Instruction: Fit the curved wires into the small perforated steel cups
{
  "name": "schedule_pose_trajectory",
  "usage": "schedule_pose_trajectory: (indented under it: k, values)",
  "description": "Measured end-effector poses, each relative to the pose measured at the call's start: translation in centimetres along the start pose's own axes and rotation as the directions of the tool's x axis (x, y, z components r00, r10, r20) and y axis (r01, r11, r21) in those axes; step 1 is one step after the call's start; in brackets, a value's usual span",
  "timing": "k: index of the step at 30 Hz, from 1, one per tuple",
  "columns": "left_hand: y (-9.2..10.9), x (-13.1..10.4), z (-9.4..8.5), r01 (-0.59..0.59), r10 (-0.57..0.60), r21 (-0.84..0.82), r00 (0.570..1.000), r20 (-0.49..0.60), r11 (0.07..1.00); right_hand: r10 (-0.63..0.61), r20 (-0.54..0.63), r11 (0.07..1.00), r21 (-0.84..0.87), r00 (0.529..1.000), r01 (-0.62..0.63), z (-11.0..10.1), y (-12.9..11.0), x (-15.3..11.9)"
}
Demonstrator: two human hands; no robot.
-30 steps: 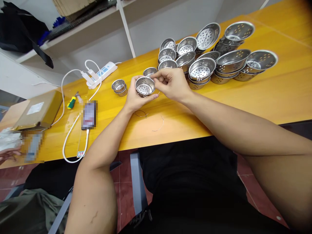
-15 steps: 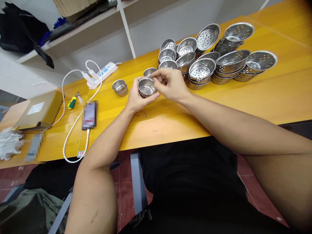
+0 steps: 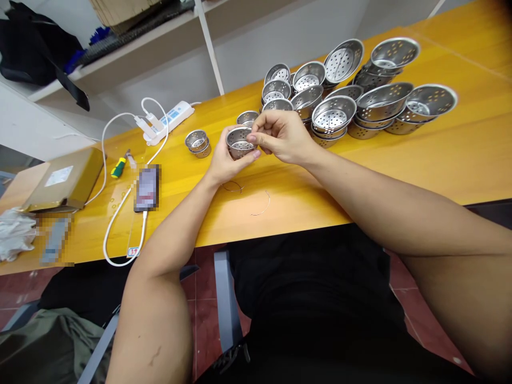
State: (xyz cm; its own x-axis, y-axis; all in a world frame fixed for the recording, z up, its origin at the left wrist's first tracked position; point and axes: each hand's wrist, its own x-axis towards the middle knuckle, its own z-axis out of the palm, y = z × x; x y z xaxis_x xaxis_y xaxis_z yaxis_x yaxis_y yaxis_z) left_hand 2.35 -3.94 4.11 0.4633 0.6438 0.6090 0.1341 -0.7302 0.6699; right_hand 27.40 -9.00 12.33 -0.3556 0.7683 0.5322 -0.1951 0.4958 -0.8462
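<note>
A small perforated metal cup (image 3: pixel 239 143) is held in my left hand (image 3: pixel 224 162), its thumb and fingers wrapped round the sides and the mouth facing up. My right hand (image 3: pixel 280 136) is pinched at the cup's right rim; what lies between the fingertips is too small to make out. Another small cup (image 3: pixel 248 117) stands just behind the held one. On the table in front of my hands lie a thin curved wire (image 3: pixel 267 205) and a dark wire loop (image 3: pixel 232 186).
Stacks of larger perforated cups (image 3: pixel 334 114) fill the back right. Two nested small cups (image 3: pixel 197 143) stand left. Further left are a phone (image 3: pixel 147 188), white cables, a power strip (image 3: pixel 172 121), a green-yellow tool (image 3: pixel 119 167) and a cardboard box (image 3: pixel 64 181).
My right thumb and fingers have shifted slightly at the cup's rim, with the thumb now straighter. The cup stays in my left hand.
</note>
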Motion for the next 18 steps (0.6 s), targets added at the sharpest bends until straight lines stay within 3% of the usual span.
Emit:
schedule_pose_trajectory:
  k: [18]
  values:
    - [-0.50,-0.02,-0.07,-0.011,0.011,0.008,1.000,0.020,1.000,0.038,0.050,0.999,-0.016,0.998,-0.037,-0.21,-0.60,-0.01]
